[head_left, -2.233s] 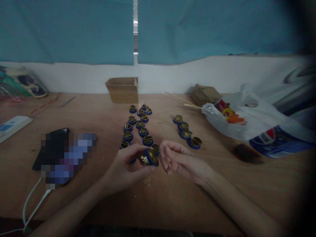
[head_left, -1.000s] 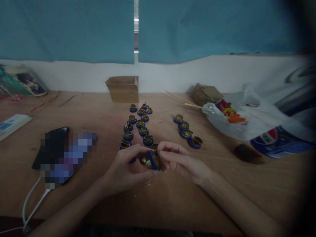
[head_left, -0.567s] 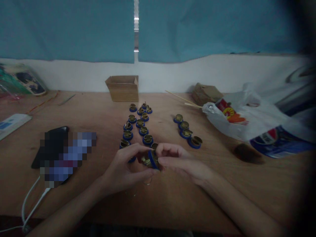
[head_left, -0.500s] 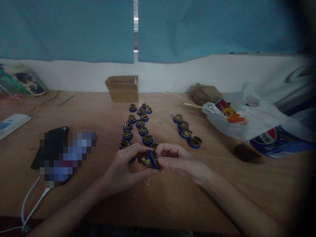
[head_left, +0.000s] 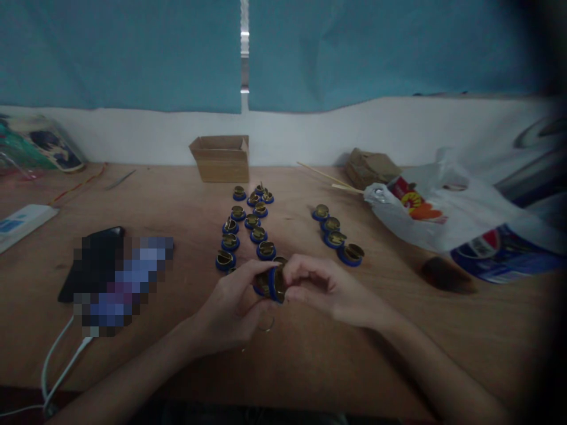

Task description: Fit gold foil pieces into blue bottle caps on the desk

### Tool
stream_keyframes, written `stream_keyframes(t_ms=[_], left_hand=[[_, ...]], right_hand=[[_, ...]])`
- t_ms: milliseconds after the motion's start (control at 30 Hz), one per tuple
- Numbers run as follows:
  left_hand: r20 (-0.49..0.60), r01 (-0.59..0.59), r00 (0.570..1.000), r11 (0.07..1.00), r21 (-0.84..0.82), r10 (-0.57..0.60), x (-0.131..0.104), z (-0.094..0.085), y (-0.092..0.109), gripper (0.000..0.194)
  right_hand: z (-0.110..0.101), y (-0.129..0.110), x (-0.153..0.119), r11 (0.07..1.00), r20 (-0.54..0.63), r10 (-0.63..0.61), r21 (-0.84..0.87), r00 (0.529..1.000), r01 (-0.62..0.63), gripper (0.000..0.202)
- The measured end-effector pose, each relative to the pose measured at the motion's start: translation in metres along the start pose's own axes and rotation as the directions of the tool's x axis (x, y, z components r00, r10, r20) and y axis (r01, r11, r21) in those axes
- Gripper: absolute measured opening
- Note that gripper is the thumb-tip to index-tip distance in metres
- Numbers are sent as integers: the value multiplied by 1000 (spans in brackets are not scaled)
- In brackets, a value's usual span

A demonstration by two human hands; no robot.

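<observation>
In the head view, my left hand (head_left: 230, 307) grips a round brass piece with a blue rim (head_left: 277, 284) between its thumb and fingertips. The piece stands on edge, its brass face turned to the right. Against that face my right hand (head_left: 319, 286) holds its curled fingers and thumb, closed at the piece's right side. A thin metal ring (head_left: 266, 324) lies on the table just below the held piece. Beyond my hands stand two uneven columns of similar blue-rimmed brass pieces (head_left: 258, 234), the nearest ones partly hidden by my fingers.
A short row of similar pieces (head_left: 335, 238) lies to the right. An open cardboard box (head_left: 224, 165) stands at the back. Two phones (head_left: 95, 260) with white cables (head_left: 57, 360) are at left. A white plastic bag (head_left: 465, 206), a Pepsi-labelled bottle (head_left: 500, 254) and crumpled cardboard (head_left: 371, 167) lie right.
The held piece has turned a little, showing more of its brass face to the right. My right hand's fingers have opened slightly and shifted right. My left hand has barely moved.
</observation>
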State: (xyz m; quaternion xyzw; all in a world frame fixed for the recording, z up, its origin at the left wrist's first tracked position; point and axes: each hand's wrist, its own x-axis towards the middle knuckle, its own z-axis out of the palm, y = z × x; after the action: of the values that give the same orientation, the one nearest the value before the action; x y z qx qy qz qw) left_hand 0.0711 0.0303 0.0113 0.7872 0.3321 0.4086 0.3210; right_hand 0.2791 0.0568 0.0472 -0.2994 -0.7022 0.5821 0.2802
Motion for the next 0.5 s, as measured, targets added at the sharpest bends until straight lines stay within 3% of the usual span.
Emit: stream_keyframes(t_ms=[133,267,367,500], left_hand=[[9,9,1000,997,-78,-8,-1,4,1,52],[-14,-11,1000,996,-91,10,-1,7,0,69],[-25,-47,999,998,-44,46,0,7,-1,58],[-26,-9,1000,999,-50,8,1,5,-3,49]], right_hand=[[1,1,-2,983,-36,-72,-171,997,65,14],[3,3,-3,954,-15,-122,-279,992,113,13],[5,5,-3,916,-19,-174,-369,985,155,13],[9,6,-4,830,-47,-301,-504,953,237,17]])
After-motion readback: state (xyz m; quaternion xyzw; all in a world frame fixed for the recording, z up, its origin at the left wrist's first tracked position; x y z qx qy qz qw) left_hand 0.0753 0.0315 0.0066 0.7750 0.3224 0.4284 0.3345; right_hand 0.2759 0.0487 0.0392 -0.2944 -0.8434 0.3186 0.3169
